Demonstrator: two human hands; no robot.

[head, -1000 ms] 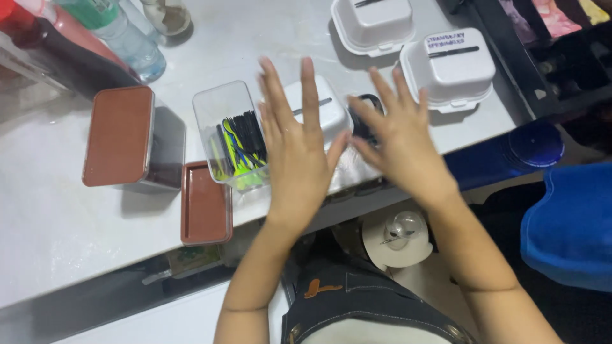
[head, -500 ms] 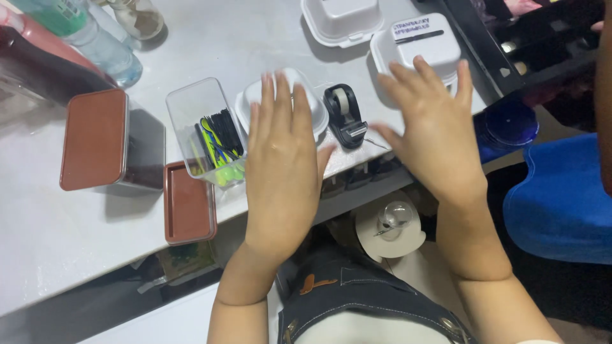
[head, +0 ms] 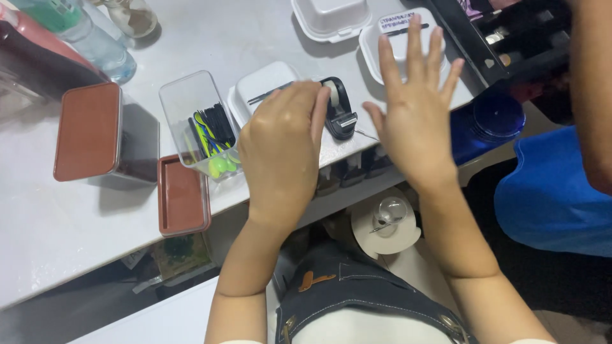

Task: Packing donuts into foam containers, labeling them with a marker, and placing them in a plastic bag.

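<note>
Fingers of the left hand [head: 280,150] are curling down over a white foam clamshell box [head: 258,89] and reaching the black tape dispenser [head: 338,108] lying just beside it at three o'clock; whether they are actually pinching the tape end or only touching the roll I cannot tell, since the knuckles are hiding the tips. At three o'clock from the dispenser, the right hand [head: 414,121] is hovering flat with fingers spread wide, holding nothing, partly covering a second foam box [head: 376,38]. At nine o'clock from the left hand, a clear tub [head: 185,102] of black and yellow-green utensils is standing, with its brown lid [head: 182,194] lying near the table [head: 57,223] edge. Doing this well, as I judge it, is calling for the spread hand steadying the dispenser body while the other is drawing tape straight across the cutter, keeping the light box from sliding.
</note>
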